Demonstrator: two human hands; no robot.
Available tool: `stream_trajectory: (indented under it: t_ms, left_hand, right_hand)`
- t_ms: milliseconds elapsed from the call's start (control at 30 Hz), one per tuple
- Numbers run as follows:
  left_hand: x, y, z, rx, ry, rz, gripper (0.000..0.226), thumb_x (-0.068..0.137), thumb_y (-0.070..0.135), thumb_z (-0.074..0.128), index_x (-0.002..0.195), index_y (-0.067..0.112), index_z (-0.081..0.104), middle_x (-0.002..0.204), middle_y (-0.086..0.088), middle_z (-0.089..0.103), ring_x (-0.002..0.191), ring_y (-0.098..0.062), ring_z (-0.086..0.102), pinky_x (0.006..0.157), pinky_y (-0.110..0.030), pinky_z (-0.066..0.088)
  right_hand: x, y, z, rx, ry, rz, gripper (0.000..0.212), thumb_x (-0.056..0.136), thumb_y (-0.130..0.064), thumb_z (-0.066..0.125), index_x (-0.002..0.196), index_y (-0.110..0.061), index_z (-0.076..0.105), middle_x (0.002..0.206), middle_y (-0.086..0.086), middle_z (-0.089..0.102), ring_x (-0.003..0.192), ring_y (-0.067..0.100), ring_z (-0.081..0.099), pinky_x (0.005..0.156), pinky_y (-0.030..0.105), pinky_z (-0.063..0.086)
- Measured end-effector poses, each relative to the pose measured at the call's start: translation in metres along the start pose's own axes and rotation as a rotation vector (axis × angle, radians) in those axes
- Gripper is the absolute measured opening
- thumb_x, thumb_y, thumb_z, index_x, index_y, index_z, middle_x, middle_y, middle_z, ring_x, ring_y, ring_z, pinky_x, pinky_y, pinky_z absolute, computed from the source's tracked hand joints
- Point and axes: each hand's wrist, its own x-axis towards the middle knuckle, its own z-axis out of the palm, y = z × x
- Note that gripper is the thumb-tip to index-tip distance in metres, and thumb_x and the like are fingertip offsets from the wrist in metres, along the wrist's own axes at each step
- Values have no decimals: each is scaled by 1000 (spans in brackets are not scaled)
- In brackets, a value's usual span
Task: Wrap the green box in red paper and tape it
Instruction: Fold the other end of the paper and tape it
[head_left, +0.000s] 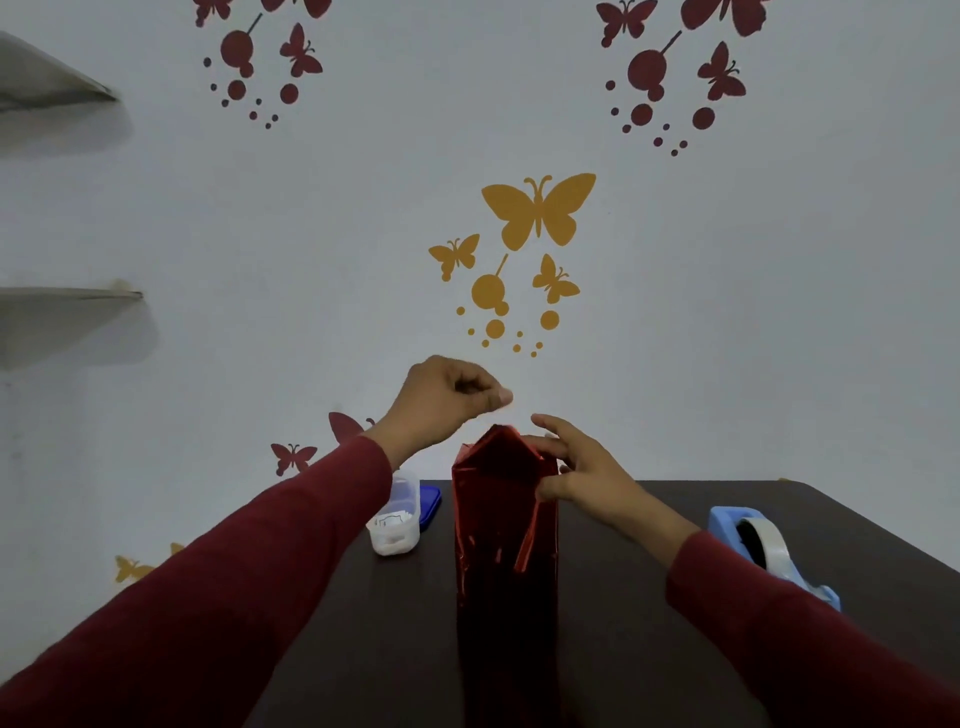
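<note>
In the lower middle of the frame the box (506, 571) stands upright on the dark table (649, 649), already covered in red paper (498, 519) on every side I can see; nothing green shows. A loose strip of the paper hangs down its right front face.

At the lower right, near the table edge, the tape dispenser (769, 545) sits well apart from the box. To the left of the box, a little further back, a small white container (397, 519) stands with a blue lid (431, 504) just behind it.

At the top of the box, in the middle of the frame, my right hand (576, 467) presses on the folded end. Its fingers are spread and mostly straight, and they rest on the pointed flap to keep it flat, with the thumb on the side of the box.

Above and left of it, my left hand (447, 400) is raised in the air, apart from the box. Thumb and fingertips are pinched together. I think they hold a piece of clear tape, but I cannot see the tape itself.

I judge that I am closing the top end. Next, the left hand must come down onto the flap, while the right hand does not let go.

Behind is the wall (311, 234) with butterfly stickers.
</note>
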Motion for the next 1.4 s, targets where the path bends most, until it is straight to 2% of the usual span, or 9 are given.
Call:
stream_trajectory:
  t_ms: [133,267,433,633,833,967,1033,1167,1400]
  left_hand:
    - [-14,15,5,-82,242,52,8,87,36,81,85,28,78,80,18,75,72,4,67,73,-13,51]
    - [-50,37,20,-149,364,173,6,89,33,79,86,28,79,82,18,75,77,-1,67,72,-9,49]
    - [-79,50,80,-204,287,287,2,88,24,81,88,23,81,80,15,72,73,-12,65,66,-17,50]
    - [-80,45,186,-273,113,317,7,87,24,82,93,23,78,83,13,69,75,-7,64,68,-16,49]
    - [-79,44,273,-236,-296,191,83,74,55,87,144,39,46,143,22,42,129,1,45,104,-22,44]
    - [-79,43,310,-170,-366,151,109,73,63,84,159,37,23,165,21,15,152,-7,20,120,-35,33]
    - [-82,40,321,-174,-343,136,109,75,61,83,161,35,21,166,21,14,152,-7,20,121,-33,31]
    - [-89,31,335,-205,-308,100,111,76,68,79,163,38,14,168,23,8,150,3,17,121,-28,28]
    - [-93,32,334,-220,-275,99,109,76,69,78,161,39,18,165,25,16,136,14,21,110,-19,31]
  right_hand:
    - [-8,2,-1,25,67,-54,86,78,-9,77,149,-44,43,142,-29,58,138,-2,46,112,33,32]
    - [-28,1,-6,80,375,-79,52,88,-10,72,135,-32,62,128,-22,67,126,-2,57,104,25,44]
    - [-72,7,-30,167,555,83,17,93,-17,70,106,-26,76,92,-8,79,93,7,73,88,32,60]
    - [-126,31,-67,51,645,185,12,94,-15,70,91,-21,79,75,-2,77,71,9,74,70,28,63]
    - [-158,72,-117,-314,727,365,13,87,-24,65,78,-28,74,76,-11,72,75,9,67,63,28,50]
    - [-154,100,-138,-368,585,612,32,82,-36,64,58,-17,56,58,-2,55,58,19,55,57,38,53]
    - [-149,105,-139,-200,544,738,34,86,-39,71,69,-10,64,72,7,64,73,24,66,67,43,60]
    - [-141,110,-141,157,499,855,34,86,-34,78,107,-8,69,108,17,68,93,35,70,60,43,62]
    - [-122,105,-144,311,358,990,26,94,-16,72,115,-4,63,123,17,57,106,43,60,63,57,62]
